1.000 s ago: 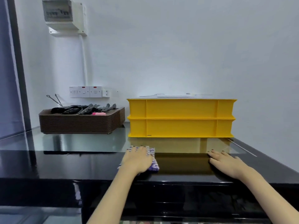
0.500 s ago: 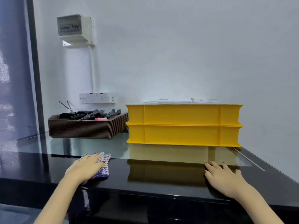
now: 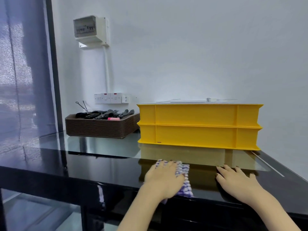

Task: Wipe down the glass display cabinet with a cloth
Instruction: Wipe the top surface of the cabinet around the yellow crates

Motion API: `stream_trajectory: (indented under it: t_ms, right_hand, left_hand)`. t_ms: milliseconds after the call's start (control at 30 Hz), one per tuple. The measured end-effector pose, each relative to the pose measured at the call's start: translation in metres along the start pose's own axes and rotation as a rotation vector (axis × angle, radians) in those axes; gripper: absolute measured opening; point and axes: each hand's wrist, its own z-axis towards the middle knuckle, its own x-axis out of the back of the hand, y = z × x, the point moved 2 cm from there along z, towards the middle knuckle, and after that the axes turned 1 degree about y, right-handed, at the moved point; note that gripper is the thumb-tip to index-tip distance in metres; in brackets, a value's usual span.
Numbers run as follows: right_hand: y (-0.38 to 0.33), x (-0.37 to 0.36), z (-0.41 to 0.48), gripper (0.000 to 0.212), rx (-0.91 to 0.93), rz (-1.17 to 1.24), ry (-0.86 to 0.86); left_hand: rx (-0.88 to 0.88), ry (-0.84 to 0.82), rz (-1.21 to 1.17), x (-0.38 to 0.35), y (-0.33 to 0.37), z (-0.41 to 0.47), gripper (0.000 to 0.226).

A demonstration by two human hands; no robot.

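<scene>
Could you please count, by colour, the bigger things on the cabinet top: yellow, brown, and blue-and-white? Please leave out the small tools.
Yellow crates: 2, stacked one on the other
Brown stack of trays: 1
Blue-and-white cloth: 1, under the left hand
Total: 4

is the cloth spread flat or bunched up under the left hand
Flat: the cloth lies on the cabinet top under the left hand, fingers straight. Folded layers: cannot tell.
</scene>
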Motion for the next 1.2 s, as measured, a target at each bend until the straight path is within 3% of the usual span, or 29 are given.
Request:
stream_trajectory:
  t_ms: [267, 400, 567, 700, 867, 933, 1033, 1133, 1200]
  right_hand:
    - [-0.018, 0.001, 0.009, 0.055, -0.069, -0.066, -0.100]
    - [-0.054, -0.004, 0.026, 0.061, -0.027, -0.088, -0.099]
    - [-0.056, 0.000, 0.023, 0.060, -0.029, -0.080, -0.074]
    - [-0.058, 0.001, 0.017, 0.057, -0.011, -0.128, -0.077]
    - [-0.058, 0.000, 0.016, 0.058, -0.020, -0.181, -0.054]
    - [-0.059, 0.000, 0.018, 0.058, -0.033, -0.181, -0.055]
    - [-0.061, 0.001, 0.018, 0.058, -0.037, -0.187, -0.071]
    - [-0.062, 0.002, 0.015, 0.057, -0.036, -0.196, -0.070]
    - [-0.063, 0.002, 0.012, 0.056, -0.023, -0.210, -0.067]
  left_hand:
    - [0.398, -0.004, 0.059, 0.030, -0.225, 0.006, 0.054]
    - [0.489, -0.026, 0.107, 0.034, -0.246, 0.053, 0.048]
    - [0.146, -0.086, 0.041, 0.010, -0.133, 0.110, 0.050]
    - [-0.146, -0.133, -0.047, -0.002, -0.052, 0.097, 0.054]
    - [-0.350, -0.087, -0.091, 0.002, -0.111, 0.045, 0.059]
    - [-0.262, -0.087, -0.082, 0.007, -0.170, 0.046, 0.056]
    - [0.082, -0.056, -0.018, 0.019, -0.245, 0.069, 0.052]
    - [0.252, -0.058, 0.032, 0.018, -0.246, 0.100, 0.050]
    - [0.242, -0.091, 0.074, 0.010, -0.213, 0.119, 0.048]
